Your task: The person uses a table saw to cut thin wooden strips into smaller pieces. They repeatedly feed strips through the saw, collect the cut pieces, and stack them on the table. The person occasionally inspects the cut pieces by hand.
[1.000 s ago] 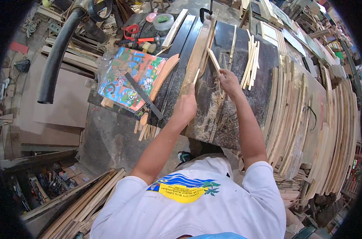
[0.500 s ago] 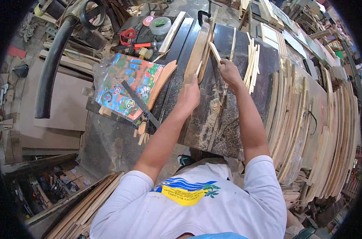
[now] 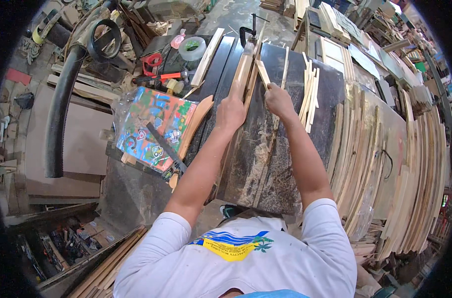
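Left hand (image 3: 231, 110) is pressed down on a long pale wooden board (image 3: 242, 74) that runs toward 12 o'clock along the dark, sawdust-covered saw table (image 3: 265, 164), fingers wrapped over its near end. Right hand (image 3: 278, 99) pinches a thin light wood strip (image 3: 262, 72), just beside the board at 1 o'clock. Loose bundle of thin wood slats (image 3: 310, 94) sits near the right hand at 3 o'clock, tight on that side. Colourful plastic-wrapped bag (image 3: 151, 126) crowds the table's left edge at 9 o'clock. Open tabletop lies toward 6 o'clock

Tape roll (image 3: 192, 48), colourful bag (image 3: 154, 126) w/ black hose (image 3: 62, 107) (left side), stacked planks (image 3: 410, 169) right.
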A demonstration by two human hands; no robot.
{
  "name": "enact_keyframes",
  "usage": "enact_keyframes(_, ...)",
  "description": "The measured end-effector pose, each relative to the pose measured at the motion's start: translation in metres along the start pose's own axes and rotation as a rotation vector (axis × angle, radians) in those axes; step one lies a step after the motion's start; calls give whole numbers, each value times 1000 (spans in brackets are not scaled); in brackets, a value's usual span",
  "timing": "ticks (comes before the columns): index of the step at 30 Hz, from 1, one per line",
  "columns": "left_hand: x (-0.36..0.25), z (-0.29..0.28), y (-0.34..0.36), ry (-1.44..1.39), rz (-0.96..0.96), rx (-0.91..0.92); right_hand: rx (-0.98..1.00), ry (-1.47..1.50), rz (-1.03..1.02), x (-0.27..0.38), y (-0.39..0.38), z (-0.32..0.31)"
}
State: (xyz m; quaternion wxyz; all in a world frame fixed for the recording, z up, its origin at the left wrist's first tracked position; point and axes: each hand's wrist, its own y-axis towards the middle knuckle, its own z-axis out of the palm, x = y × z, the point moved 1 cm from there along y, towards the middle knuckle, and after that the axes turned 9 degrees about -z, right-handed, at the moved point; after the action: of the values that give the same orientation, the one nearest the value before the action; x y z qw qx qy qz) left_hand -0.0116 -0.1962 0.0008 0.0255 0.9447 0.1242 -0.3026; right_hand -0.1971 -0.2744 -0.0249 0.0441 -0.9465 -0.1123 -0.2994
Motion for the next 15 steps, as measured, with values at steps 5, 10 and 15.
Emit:
enact_keyframes(5, 16, -6, -7, -58, 61, -49, 32, -174, -62, 13, 6, -21)
enact_keyframes(10, 26, -19, -32, -126, 18, -14, 64, -298, -207, 5, -5, -39)
enact_keyframes(15, 37, -40, -66, -268, 19, 27, 136, -274, -151, -23, -49, -40)
